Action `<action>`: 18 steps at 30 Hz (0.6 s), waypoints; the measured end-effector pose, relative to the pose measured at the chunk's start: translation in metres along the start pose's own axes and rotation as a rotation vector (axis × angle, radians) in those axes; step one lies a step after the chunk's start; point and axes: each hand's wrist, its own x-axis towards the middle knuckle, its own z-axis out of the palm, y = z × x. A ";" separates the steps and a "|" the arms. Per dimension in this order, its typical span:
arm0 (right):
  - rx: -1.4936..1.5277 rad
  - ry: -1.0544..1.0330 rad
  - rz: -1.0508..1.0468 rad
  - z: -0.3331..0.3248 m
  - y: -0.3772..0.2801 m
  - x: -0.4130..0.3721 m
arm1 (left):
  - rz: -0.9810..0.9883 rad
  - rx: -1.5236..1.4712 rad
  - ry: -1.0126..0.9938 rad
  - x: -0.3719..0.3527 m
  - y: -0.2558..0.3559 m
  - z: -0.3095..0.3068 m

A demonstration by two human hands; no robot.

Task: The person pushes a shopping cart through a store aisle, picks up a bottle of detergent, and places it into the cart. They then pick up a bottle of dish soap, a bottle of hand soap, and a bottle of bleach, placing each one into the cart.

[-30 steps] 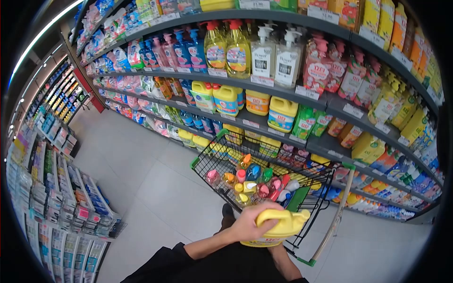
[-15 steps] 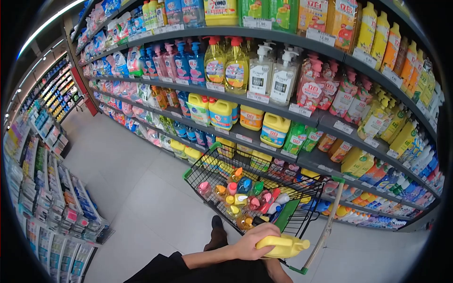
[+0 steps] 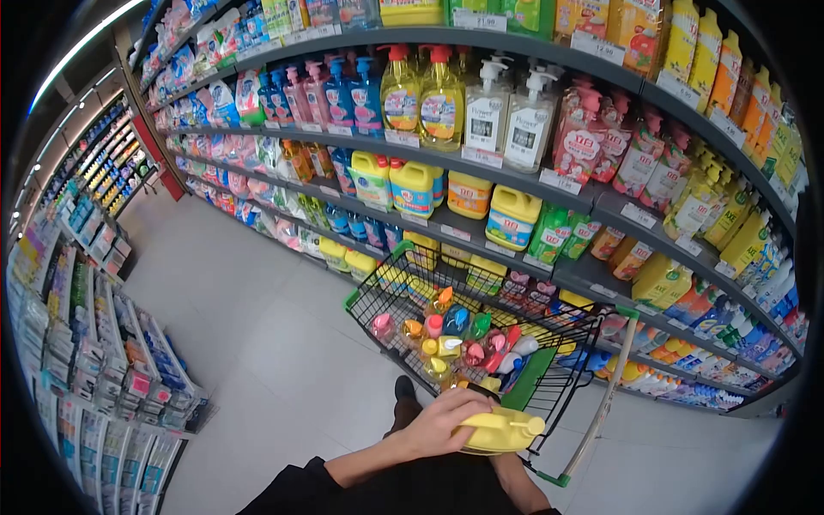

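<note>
My left hand [image 3: 442, 422] is wrapped round a yellow jug [image 3: 499, 429], which it holds tilted on its side above the near end of the shopping cart. Its spout end points right. My right forearm [image 3: 518, 481] reaches up from below toward the jug, and the hand itself is hidden behind it. Inside the cart [image 3: 360, 300] lie several bottles with coloured caps, among them a blue-capped bottle [image 3: 457, 321], a green-capped one [image 3: 481, 324] and a pink-capped one [image 3: 383, 324].
Beyond the cart, a long curved shelf [image 3: 438, 158] holds pump bottles, yellow jugs [image 3: 513, 216] and bags. The cart's handle [image 3: 592, 403] is at the right. Another rack [image 3: 103, 360] stands at the left, across grey floor [image 3: 266, 343]. My shoe [image 3: 404, 389] shows beside the cart.
The jug and my left hand have moved slightly up and left in view, and the jug is more level. The shelves and cart appear shifted as the view moved.
</note>
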 end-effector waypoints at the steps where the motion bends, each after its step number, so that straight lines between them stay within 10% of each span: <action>1: 0.001 0.026 0.018 -0.007 0.005 -0.005 | -0.015 -0.008 0.000 -0.002 0.001 -0.002; 8: -0.399 -0.078 -0.198 0.002 0.015 0.000 | -0.060 0.110 -0.064 0.001 0.010 -0.020; 18: -0.004 -0.026 0.273 0.039 -0.005 -0.006 | -0.204 0.236 -0.175 0.007 0.021 -0.033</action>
